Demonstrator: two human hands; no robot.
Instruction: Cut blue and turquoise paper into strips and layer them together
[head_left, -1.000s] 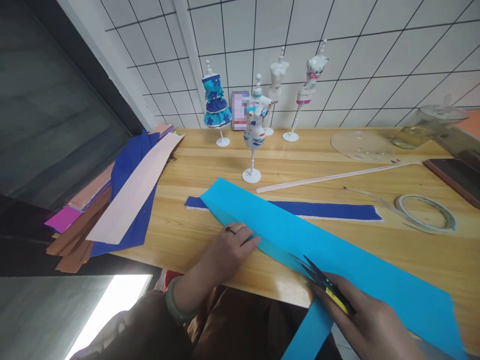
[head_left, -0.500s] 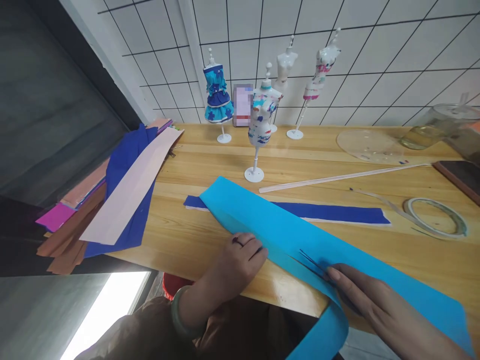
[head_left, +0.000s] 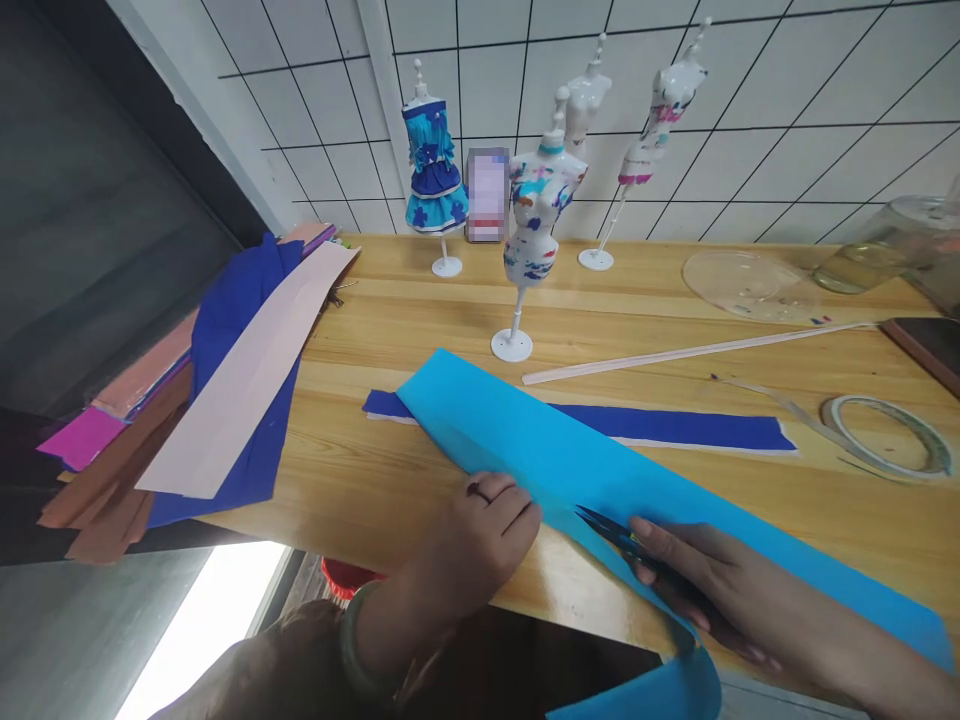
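Observation:
A long bright blue sheet (head_left: 517,430) lies slantwise on the wooden table, its cut lower part curling down past the front edge. My left hand (head_left: 495,525) is closed on the sheet's near edge, with a ring on one finger. In my right hand (head_left: 697,580) are dark scissors (head_left: 611,530), their blades at the cut and looking nearly closed. Beneath the sheet runs a dark blue strip (head_left: 697,430) with a pale edge.
Mini dress forms, one in a blue dress (head_left: 435,170) and one paint-marked (head_left: 536,215), stand at the back by a phone (head_left: 487,195). Coloured sheets (head_left: 251,370) pile up at left. A tape roll (head_left: 889,437), clear plate (head_left: 742,285) and jar (head_left: 855,262) are at right.
The scissors have moved slightly left along the sheet, and their blades look closer together. The cut part curls farther right and down. The view has shifted slightly.

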